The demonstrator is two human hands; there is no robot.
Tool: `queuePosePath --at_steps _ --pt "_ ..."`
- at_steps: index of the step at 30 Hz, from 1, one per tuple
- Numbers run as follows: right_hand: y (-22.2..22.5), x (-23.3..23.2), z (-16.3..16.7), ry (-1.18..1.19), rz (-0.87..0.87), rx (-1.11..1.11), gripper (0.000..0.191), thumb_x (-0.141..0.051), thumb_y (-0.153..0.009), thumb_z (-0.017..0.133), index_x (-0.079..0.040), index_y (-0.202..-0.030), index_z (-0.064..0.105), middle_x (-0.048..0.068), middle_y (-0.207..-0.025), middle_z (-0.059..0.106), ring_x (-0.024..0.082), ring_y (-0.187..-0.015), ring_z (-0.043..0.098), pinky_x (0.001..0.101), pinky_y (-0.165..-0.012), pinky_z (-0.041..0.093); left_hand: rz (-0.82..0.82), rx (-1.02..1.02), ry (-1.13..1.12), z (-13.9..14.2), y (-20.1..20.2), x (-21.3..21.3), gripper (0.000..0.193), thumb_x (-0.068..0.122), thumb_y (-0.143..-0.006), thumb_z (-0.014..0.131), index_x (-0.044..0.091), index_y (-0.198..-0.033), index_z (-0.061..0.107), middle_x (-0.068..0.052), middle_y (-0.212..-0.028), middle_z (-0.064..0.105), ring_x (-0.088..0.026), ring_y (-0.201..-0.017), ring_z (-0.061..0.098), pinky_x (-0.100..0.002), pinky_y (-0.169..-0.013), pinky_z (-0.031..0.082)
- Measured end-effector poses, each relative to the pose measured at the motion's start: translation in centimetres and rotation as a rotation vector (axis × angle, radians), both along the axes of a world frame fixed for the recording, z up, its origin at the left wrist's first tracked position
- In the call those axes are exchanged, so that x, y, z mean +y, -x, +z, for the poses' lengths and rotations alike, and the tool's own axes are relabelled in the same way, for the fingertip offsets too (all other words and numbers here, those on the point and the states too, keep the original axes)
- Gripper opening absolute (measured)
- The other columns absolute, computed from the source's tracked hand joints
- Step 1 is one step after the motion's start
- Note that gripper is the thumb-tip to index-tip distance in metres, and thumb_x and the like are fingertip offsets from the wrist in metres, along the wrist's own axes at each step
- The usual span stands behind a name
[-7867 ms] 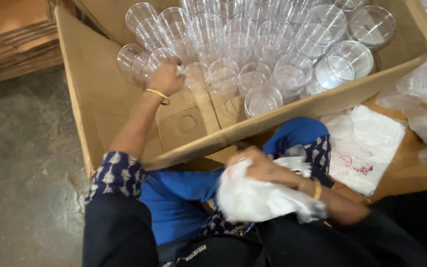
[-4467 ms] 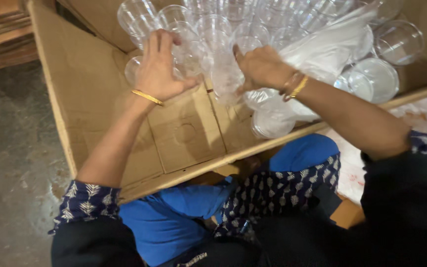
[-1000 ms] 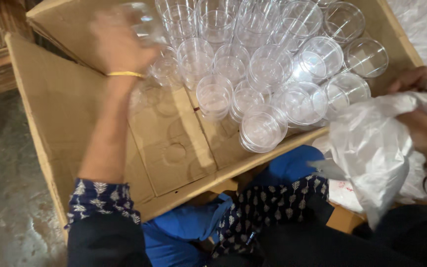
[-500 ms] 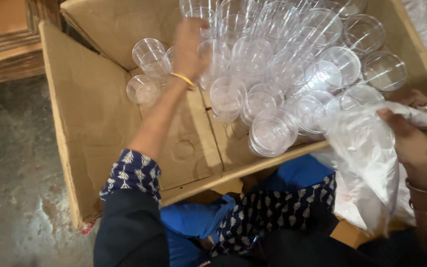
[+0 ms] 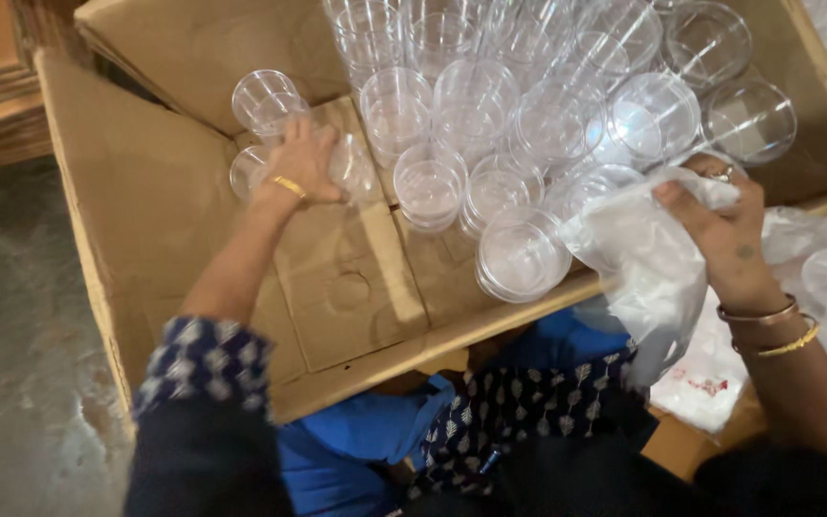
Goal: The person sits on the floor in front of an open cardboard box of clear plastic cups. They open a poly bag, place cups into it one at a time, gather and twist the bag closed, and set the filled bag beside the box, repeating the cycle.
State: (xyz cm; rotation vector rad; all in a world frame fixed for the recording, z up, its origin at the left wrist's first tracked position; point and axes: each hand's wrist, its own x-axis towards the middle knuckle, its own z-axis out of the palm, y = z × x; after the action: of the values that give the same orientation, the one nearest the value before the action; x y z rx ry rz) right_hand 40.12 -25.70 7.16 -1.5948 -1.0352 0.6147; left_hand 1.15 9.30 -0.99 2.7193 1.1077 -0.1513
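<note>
**Hand Positions Relative to the Cup Stacks in the Carton**

Nearest the camera, the front wall of the large brown cardboard carton [image 5: 404, 349] runs left-low to right-high across the person's lap. Its bare floor panel lies just behind this wall and offers the only open room inside.

The right hand [image 5: 725, 244] sits at the carton's right front edge, fingers closed on a crumpled white translucent plastic bag [image 5: 638, 263]. The bag drapes over the wall and touches the nearest lying stacks.

The left hand [image 5: 308, 163] reaches further in, at the left of the carton. Its fingers are spread and curled over a short stack of clear plastic cups [image 5: 265, 105] lying on its side; whether the grip is closed cannot be determined. The stack's long axis points away from the hand, up and left, mouth outward.

Beyond and to the right, the main mass of clear plastic cup stacks [image 5: 528, 105] fills the carton to its far and right walls, packed touching.
</note>
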Motion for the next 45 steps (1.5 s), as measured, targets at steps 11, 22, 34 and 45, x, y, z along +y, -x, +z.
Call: queuePosePath --at_steps 11,22,34,45 --pt "-1.2 0.7 -2.5 -0.04 0.047 -0.026 0.013 -0.007 -0.099 0.078 -0.004 -0.1 0.066 -0.005 -0.097 0.064 0.003 -0.087 0.056 0.0207 -0.077 0.045 -0.761 -0.452 0.002 7.0 -8.4 -8.7 0.087 0.029 -0.064 0.091 0.008 -0.138 0.051 -0.023 -0.155 0.033 -0.044 -0.146 0.033 -0.051 -0.116 0.038" --pt "-2.0 1.0 -2.8 0.023 0.081 -0.228 0.008 -0.006 -0.1 0.074 -0.003 -0.1 0.067 -0.001 -0.091 0.063 0.005 -0.083 0.055 0.0229 -0.076 0.044 -0.861 -0.493 -0.212 1.8 -12.2 -7.2 0.077 0.045 -0.085 0.08 0.024 -0.152 0.047 -0.01 -0.16 0.031 -0.039 -0.139 0.034 -0.063 -0.109 0.03" --pt "-5.1 1.2 -6.0 -0.07 0.156 -0.406 0.009 -0.002 -0.098 0.064 -0.001 -0.107 0.065 0.003 -0.091 0.062 0.009 -0.085 0.058 0.0252 -0.082 0.045 0.537 -0.119 0.056 -3.2 2.7 9.8 0.118 0.054 -0.071 0.088 0.02 -0.16 0.018 -0.032 -0.16 0.008 -0.058 -0.142 0.02 -0.06 -0.108 0.035" --pt "-1.6 1.1 -3.4 0.02 0.08 -0.287 0.005 -0.005 -0.101 0.069 -0.001 -0.102 0.072 0.003 -0.089 0.068 0.007 -0.078 0.061 0.0244 -0.07 0.046 0.368 -0.562 -0.206 -0.3 2.2 5.2 0.112 0.053 -0.07 0.094 0.001 -0.15 0.036 -0.034 -0.147 0.034 -0.053 -0.132 0.038 -0.057 -0.107 0.041"
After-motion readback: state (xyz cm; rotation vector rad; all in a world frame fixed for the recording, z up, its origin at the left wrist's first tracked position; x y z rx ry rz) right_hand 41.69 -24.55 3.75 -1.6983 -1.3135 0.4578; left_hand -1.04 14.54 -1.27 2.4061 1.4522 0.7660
